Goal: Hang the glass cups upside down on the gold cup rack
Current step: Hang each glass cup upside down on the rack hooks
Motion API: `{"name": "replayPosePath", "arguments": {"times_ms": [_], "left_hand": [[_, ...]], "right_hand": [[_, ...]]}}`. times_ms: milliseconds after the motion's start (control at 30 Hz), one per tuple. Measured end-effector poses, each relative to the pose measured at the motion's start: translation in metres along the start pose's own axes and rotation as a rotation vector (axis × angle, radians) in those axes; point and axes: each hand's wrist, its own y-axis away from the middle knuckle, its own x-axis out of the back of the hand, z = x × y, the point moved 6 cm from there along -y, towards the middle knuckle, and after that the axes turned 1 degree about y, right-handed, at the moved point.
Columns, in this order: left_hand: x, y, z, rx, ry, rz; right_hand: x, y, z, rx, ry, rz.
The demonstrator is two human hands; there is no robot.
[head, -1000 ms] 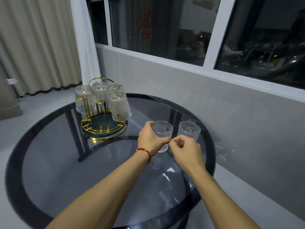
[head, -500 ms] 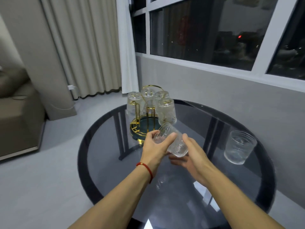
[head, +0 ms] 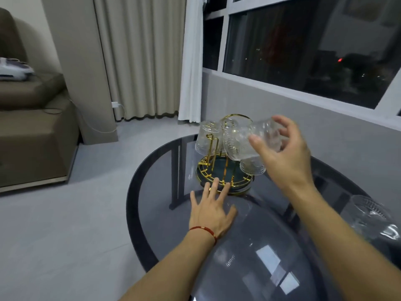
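My right hand (head: pixel 284 155) grips a ribbed glass cup (head: pixel 245 142), tilted with its mouth down-left, just above the near side of the gold cup rack (head: pixel 219 172). Several cups hang upside down on the rack, one at its left (head: pixel 206 137) and one at its right (head: pixel 252 167). My left hand (head: pixel 211 210), with a red string at the wrist, lies flat on the table, fingers spread and fingertips touching the rack's base ring. Another glass cup (head: pixel 368 216) stands on the table at the far right.
The round dark glass table (head: pixel 249 246) holds the rack near its far edge. A grey wall and a window run behind and to the right. A brown sofa (head: pixel 32 131), beige curtains and a charger cable on the floor are to the left.
My left hand let go of the cup and dropped flat to the rack's base. My right hand took the cup over and lifted it up above the rack. My view swung left.
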Motion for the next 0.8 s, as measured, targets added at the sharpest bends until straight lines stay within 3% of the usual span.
{"name": "replayPosePath", "arguments": {"times_ms": [333,800], "left_hand": [[0.004,0.001,0.001,0.01,0.023,0.022],[0.003,-0.001,0.0,-0.002,0.038,0.053]], "right_hand": [[-0.082,-0.073,-0.015,0.088,0.204,-0.223],[-0.137,-0.055,0.006,0.096,0.498,-0.412]]}}
